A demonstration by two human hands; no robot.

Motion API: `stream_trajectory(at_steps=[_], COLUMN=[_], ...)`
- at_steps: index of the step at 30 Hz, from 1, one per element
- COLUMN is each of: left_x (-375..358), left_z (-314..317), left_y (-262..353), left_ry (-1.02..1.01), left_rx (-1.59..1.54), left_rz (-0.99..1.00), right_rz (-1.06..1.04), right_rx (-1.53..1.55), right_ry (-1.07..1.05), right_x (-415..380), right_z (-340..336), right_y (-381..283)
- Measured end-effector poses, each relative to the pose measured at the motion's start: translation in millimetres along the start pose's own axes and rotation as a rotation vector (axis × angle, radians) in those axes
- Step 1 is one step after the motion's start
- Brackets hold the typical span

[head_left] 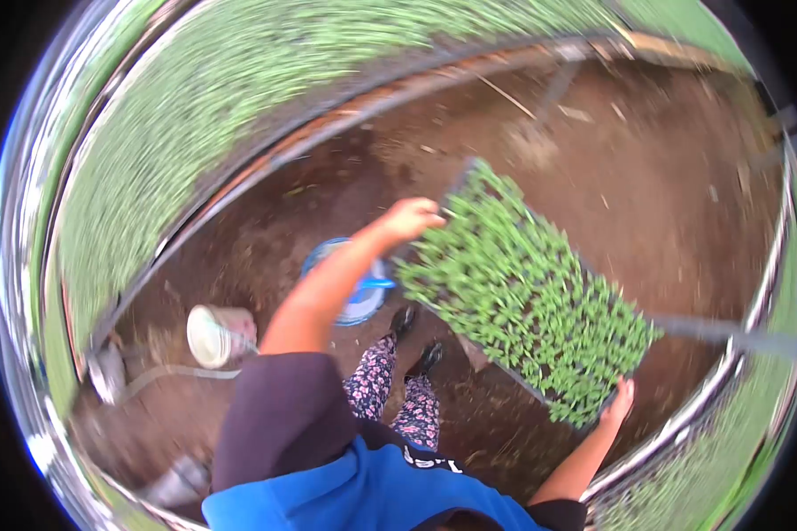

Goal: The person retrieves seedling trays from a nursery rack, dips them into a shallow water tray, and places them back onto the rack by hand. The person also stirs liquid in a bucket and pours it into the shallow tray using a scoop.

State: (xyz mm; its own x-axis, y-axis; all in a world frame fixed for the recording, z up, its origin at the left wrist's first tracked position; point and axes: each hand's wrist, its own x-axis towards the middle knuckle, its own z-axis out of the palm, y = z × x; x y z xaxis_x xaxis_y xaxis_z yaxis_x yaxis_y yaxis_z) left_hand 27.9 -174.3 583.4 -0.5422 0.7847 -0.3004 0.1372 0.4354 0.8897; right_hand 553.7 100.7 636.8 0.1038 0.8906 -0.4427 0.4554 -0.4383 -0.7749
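Note:
A dark seedling tray (pixel 527 382) full of small green seedlings (pixel 531 283) is held out in front of me, above the dirt floor. My left hand (pixel 413 218) grips its upper left end, with the fingers curled at the edge and partly hidden by leaves. At the opposite, lower right end, my right hand (pixel 621 400) is closed on the tray's edge, thumb on the near side. The tray slants from upper left to lower right in view.
Below my left forearm stands a blue and white bucket (pixel 359 305) with a blue handle-like piece. A whitish bucket (pixel 214 336) with a pale hose (pixel 181 372) is farther left. Raised beds of green seedlings (pixel 266 97) curve around the dirt floor (pixel 664 195). A grey post (pixel 726 332) stands at right.

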Motion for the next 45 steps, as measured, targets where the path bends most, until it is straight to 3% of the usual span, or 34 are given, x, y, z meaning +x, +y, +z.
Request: stream_trajectory(at_steps=[1,2,3,5,8,10,15,17,18,19,20,21,23,24,26,28,29,31,33,36,38,45], left_x=[-27.2,-28.9,-21.0,-36.2,-98.8,-164.8,-384.5,-480.0,-527.1,-572.8,-623.6,-668.3,-759.7,-800.6,-874.6,-933.4,-957.8,-1003.3,-1037.0,-1085.9,-1112.3,-1193.2], left_z=[8.4,37.6,69.2,111.8,90.1,32.7,-70.7,-94.4,-100.8,-104.4,-106.3,-103.3,-92.5,-85.5,-65.7,-46.4,-36.3,-19.0,-4.0,15.1,14.1,1.5], left_y=[31.8,2.9,-18.0,-22.2,-25.9,-47.0,-86.5,-108.5,-127.2,-142.5,-151.5,-171.3,-189.9,-192.3,-201.1,-195.7,-196.9,-192.9,-200.4,-207.2,-203.6,-241.5], left_ry=[0.027,0.183,0.216,0.391,0.600,0.649,0.945,1.081,1.231,1.326,1.394,1.459,1.652,1.730,1.866,2.003,2.090,2.132,2.382,2.463,2.521,2.583], left_rx=[-0.009,0.057,0.419,0.290,0.117,0.053,0.002,-0.001,0.126,0.156,0.166,0.103,0.160,0.213,0.318,0.207,0.337,0.244,0.362,0.165,0.024,0.163], left_rz=[-0.092,0.113,0.249,0.068,-0.095,-0.029,-0.036,-0.116,0.001,-0.103,-0.197,-0.310,-0.445,-0.573,-0.751,-0.938,-0.967,-1.203,-1.220,-1.413,-1.476,-1.641], right_rz=[-0.063,-0.167,-0.236,-0.486,-0.671,-0.774,-0.863,-1.093,-1.075,-1.168,-1.076,-1.211,-1.163,-1.250,-1.290,-1.466,-1.589,-1.531,-1.513,-1.559,-1.478,-1.513], right_rx=[-0.028,-0.094,-0.094,-0.312,-0.414,-0.453,-0.246,-0.358,-0.353,-0.382,-0.307,-0.331,-0.378,-0.332,-0.369,-0.407,-0.418,-0.412,-0.413,-0.058,-0.226,-0.215], right_ry=[-0.151,-0.178,-0.224,-0.294,-0.297,-0.279,-0.709,-0.782,-0.873,-0.861,-1.035,-1.085,-1.365,-1.450,-1.657,-1.839,-1.900,-2.040,-2.184,-2.397,-2.503,-2.738], right_x=[16.5,-7.8,-9.4,-3.7,-4.5,-28.2,-184.4,-257.7,-319.7,-372.2,-412.1,-448.1,-579.9,-632.2,-751.5,-851.9,-901.9,-990.0,-1066.4,-1146.5,-1195.1,-1340.3], right_z=[0.5,28.9,55.3,100.3,113.0,124.7,214.6,277.4,300.9,328.3,363.8,400.5,429.3,448.6,454.1,468.4,464.4,446.6,422.4,423.2,408.9,398.3], right_y=[11.9,-14.9,-18.2,-18.6,-13.7,-19.6,-25.3,-7.8,-4.6,5.8,23.1,43.9,64.0,86.4,117.7,160.4,176.9,210.8,234.5,299.7,324.5,411.1])
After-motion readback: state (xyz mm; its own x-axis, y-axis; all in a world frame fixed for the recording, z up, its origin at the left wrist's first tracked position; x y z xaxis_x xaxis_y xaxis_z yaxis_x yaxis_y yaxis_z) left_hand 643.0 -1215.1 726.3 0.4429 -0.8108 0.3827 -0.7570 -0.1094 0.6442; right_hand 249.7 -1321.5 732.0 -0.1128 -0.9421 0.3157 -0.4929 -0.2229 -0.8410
